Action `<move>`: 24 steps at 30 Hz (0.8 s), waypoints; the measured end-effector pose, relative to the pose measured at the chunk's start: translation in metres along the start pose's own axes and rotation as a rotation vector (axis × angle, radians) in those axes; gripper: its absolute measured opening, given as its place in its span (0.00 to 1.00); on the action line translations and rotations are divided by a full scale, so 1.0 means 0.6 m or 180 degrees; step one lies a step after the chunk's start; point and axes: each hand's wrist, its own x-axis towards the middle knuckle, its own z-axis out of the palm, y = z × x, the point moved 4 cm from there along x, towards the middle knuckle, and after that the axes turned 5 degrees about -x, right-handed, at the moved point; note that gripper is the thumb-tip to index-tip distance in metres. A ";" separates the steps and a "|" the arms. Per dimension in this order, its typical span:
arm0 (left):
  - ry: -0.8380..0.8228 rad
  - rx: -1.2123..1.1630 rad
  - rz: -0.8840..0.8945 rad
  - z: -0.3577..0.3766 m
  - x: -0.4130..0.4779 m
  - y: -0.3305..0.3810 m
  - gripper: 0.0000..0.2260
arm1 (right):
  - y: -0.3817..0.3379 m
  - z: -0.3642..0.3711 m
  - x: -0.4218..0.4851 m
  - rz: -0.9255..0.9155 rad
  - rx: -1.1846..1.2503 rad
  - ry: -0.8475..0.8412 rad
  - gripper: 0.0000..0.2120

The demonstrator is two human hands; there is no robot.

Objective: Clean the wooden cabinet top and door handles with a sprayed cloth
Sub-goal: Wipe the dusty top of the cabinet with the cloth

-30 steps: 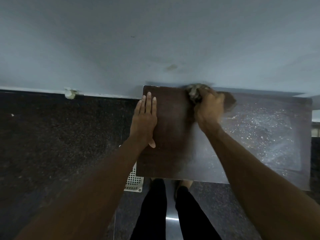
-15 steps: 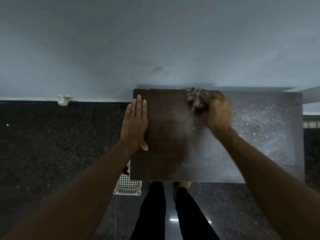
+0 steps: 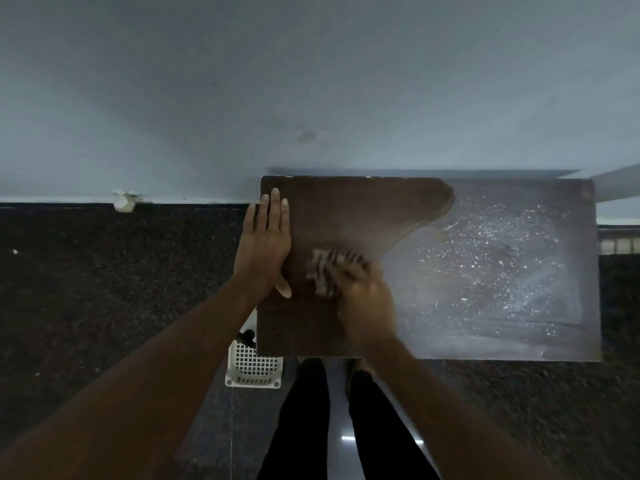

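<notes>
Our left hand [image 3: 265, 244], fingers flat together, steadies the cabinet top [image 3: 346, 209]; our blurred right hand [image 3: 367, 299] apparently clutches the cloth [image 3: 323, 271] to scrub.

I see the top [image 3: 346, 209] dark brown on its left part and filmed grey-white with bright white specks on its right, and the cloth [image 3: 322, 275] on it is striped brown and pale. The wall [image 3: 311, 81] is a plain pale blue-grey, and the floor [image 3: 104, 289] is black with fine light speckling. My view also shows a white basket [image 3: 254, 363] with a square grid pattern and plain black trousers [image 3: 304, 427].
</notes>
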 end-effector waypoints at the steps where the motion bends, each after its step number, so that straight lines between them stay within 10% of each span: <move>1: -0.0010 -0.0001 -0.0005 0.001 0.001 -0.002 0.76 | -0.013 0.014 -0.018 -0.0117 -0.0001 -0.0110 0.32; 15: 0.0054 0.0019 0.0000 0.004 0.003 -0.002 0.77 | 0.110 -0.100 0.203 0.0677 -0.0236 0.0296 0.23; 24: 0.0057 -0.0093 0.0011 0.006 0.002 -0.004 0.76 | -0.016 0.035 -0.056 -0.0226 -0.0015 0.0142 0.33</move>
